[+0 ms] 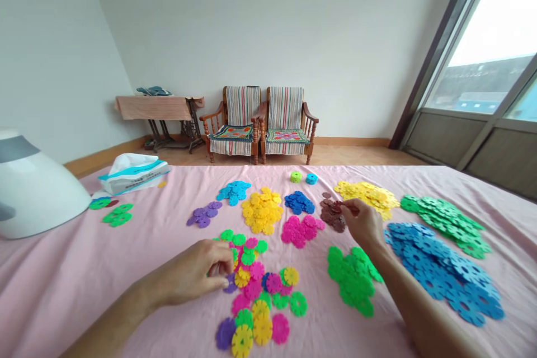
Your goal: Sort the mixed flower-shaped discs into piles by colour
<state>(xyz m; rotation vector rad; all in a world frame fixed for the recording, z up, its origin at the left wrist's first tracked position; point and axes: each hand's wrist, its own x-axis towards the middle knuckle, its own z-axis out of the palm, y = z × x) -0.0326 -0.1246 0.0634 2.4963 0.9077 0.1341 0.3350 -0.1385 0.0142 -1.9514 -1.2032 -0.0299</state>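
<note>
On a pink cloth (168, 246) lie piles of plastic snowflake discs sorted by colour. My left hand (197, 271) rests at the left edge of a mixed pile (260, 291) of green, pink, yellow and purple discs, its fingers curled in a pinch on a disc there. My right hand (363, 224) reaches over the brown pile (331, 213), fingertips pinched on a brown disc. A bright green pile (352, 279) lies under my right wrist. A large blue pile (444, 268) is to its right.
Further piles: cyan (234, 191), yellow (260, 210), dark blue (298, 202), magenta (301, 229), purple (204, 215), pale yellow (371, 194), green (447, 217). A tissue pack (133, 172) and a white appliance (33, 187) stand at the left. Two wooden chairs (260, 123) stand by the wall.
</note>
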